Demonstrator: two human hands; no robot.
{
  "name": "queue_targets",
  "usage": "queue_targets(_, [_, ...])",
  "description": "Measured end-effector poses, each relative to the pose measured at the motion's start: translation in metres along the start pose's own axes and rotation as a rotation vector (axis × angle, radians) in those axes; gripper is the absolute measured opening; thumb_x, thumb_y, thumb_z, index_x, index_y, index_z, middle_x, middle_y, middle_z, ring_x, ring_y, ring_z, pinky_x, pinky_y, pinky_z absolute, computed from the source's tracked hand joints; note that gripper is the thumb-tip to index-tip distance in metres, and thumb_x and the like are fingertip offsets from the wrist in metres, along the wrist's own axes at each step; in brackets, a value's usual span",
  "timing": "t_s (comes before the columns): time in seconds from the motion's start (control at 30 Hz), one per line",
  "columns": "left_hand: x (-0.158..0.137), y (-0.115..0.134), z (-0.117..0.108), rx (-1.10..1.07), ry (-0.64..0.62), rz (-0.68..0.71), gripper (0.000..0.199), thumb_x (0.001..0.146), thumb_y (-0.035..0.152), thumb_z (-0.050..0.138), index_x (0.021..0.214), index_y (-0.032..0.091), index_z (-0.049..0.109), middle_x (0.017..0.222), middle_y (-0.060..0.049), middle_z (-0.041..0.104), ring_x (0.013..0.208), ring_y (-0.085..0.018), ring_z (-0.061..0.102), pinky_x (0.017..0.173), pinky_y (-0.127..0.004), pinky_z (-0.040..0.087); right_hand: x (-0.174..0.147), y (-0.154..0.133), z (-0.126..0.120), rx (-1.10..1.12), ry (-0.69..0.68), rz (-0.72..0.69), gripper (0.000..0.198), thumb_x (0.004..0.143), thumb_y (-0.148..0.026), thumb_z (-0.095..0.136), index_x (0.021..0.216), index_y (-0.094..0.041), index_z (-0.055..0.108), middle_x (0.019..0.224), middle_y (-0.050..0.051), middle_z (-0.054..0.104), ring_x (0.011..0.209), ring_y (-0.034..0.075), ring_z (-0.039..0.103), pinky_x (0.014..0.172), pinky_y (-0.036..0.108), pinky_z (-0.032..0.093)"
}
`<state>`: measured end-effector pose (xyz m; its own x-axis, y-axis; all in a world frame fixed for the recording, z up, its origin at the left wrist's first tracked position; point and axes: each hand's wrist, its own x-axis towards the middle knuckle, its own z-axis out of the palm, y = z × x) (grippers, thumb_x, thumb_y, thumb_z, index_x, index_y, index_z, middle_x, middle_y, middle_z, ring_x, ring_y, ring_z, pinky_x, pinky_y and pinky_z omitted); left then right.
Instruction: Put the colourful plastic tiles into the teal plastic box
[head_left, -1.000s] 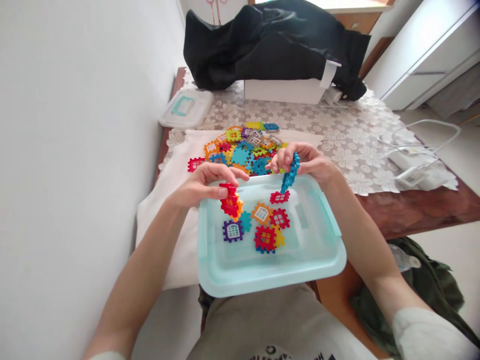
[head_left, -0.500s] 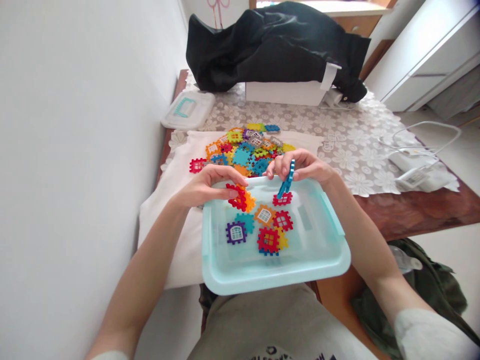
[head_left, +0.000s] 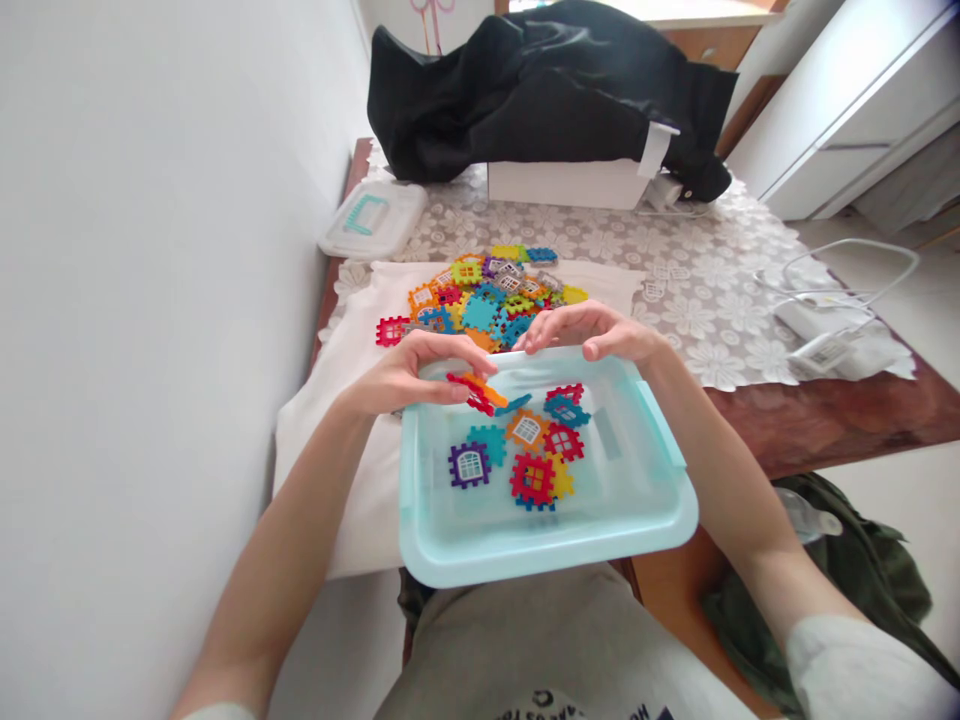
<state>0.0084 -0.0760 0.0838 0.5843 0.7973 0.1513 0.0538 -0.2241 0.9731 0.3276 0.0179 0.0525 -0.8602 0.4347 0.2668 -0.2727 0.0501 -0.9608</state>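
Note:
My left hand (head_left: 420, 375) is over the far left rim of a pale turquoise plastic tub (head_left: 600, 520). Between its thumb and fingers are a red tile (head_left: 480, 401) and an orange tile (head_left: 487, 391), toothed-edge building pieces now tilted nearly flat. A blue tile (head_left: 514, 404) shows just right of them; whether it touches them I cannot tell. Above the far rim, my right hand (head_left: 589, 328) is open and holds nothing, thumb apart from the fingers. Below it in the tub lies a blue window tile (head_left: 568, 411), among red, orange, yellow, teal and purple tiles (head_left: 469, 466).
Behind the tub, a heap of mixed tiles (head_left: 480, 312) lies on a white cloth (head_left: 337, 420). A clear lid (head_left: 375, 220) with a turquoise handle is at the back left by the wall. Black fabric (head_left: 555, 100) covers a white box (head_left: 562, 185). A white cable (head_left: 847, 250) is at right.
My right hand has let go of the upright blue pieces, and blue tiles now show lower in the tub. In my left hand, the red and orange tiles have tipped from upright to nearly flat.

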Motion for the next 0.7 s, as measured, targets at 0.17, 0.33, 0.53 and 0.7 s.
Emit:
queue_targets(0.17, [0.002,-0.004,0.005,-0.075,0.055,-0.001,0.028,0.083,0.038,0.097,0.108,0.025,0.095,0.111,-0.014,0.089,0.112,-0.035,0.082,0.103,-0.046,0.067,0.0,0.003,0.0,-0.011,-0.052,0.024,0.058,0.083,-0.071,0.094,0.114,-0.023,0.089,0.116,0.013,0.085,0.116,0.031,0.081,0.106,0.045,0.065])
queue_targets(0.33, [0.002,-0.008,0.018,-0.332,0.25,-0.066,0.029,0.075,0.029,0.095,0.103,0.022,0.092,0.116,-0.013,0.089,0.115,-0.037,0.084,0.1,-0.047,0.069,0.002,0.012,0.005,-0.03,0.297,-0.015,0.065,0.091,-0.089,0.074,0.106,-0.026,0.083,0.112,0.01,0.082,0.104,0.029,0.082,0.097,0.046,0.069])
queue_targets(0.53, [0.007,-0.02,0.016,-0.361,0.418,-0.131,0.044,0.091,0.061,0.087,0.109,0.021,0.086,0.11,-0.013,0.086,0.094,-0.03,0.085,0.082,-0.04,0.069,0.006,0.033,-0.015,-0.682,0.809,-0.038,0.059,0.097,-0.083,0.073,0.117,-0.027,0.081,0.126,0.011,0.081,0.12,0.031,0.077,0.113,0.051,0.063])
queue_targets(0.7, [0.012,-0.047,0.003,0.314,0.671,-0.012,0.042,0.093,0.06,0.088,0.114,0.024,0.086,0.131,-0.014,0.084,0.133,-0.034,0.074,0.121,-0.049,0.057,-0.001,0.054,-0.023,-1.156,0.651,0.231,0.081,0.093,-0.07,0.084,0.163,-0.033,0.065,0.181,0.013,0.051,0.169,0.048,0.041,0.139,0.074,0.032])
